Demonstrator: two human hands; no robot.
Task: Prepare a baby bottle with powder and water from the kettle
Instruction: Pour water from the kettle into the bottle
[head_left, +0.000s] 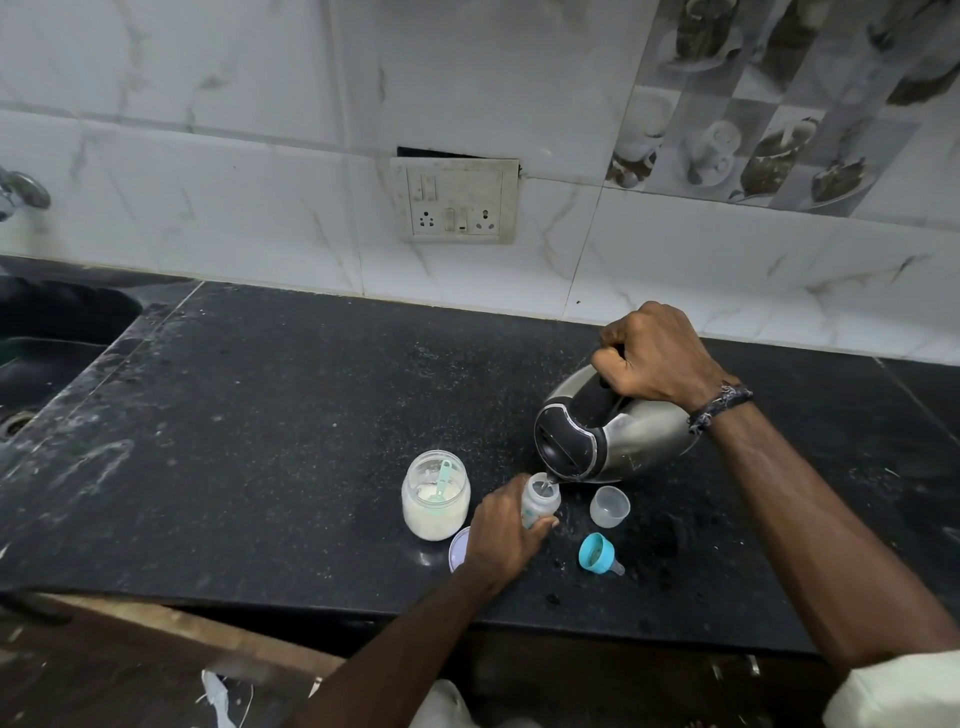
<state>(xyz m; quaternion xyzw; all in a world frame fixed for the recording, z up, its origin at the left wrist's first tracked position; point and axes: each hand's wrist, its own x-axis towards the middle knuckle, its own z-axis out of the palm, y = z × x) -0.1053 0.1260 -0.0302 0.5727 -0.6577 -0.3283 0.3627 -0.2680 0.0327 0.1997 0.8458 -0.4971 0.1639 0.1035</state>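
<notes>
Head view: right hand (655, 358) gripping tilted kettle (613, 434), spout over baby bottle (540, 500); left hand (501, 535) is curling fingers round it near counter's front edge, steadying against spills.

Home kitchen. Evidence: black speckled stone bench (291, 415) run along a wall of white marble-look tiles (218, 171), with a decorative cup-and-coffee tile panel (779, 104) far right. Dark sink (47, 364) set into the bench at left, with a metal tap (21, 195) on the wall above it. Grubby switch-and-socket plate (456, 201) mid-wall. Steel electric kettle (618, 431) and open powder jar (435, 493) on the bench. Wooden cabinet front (156, 639) below the near edge.
</notes>
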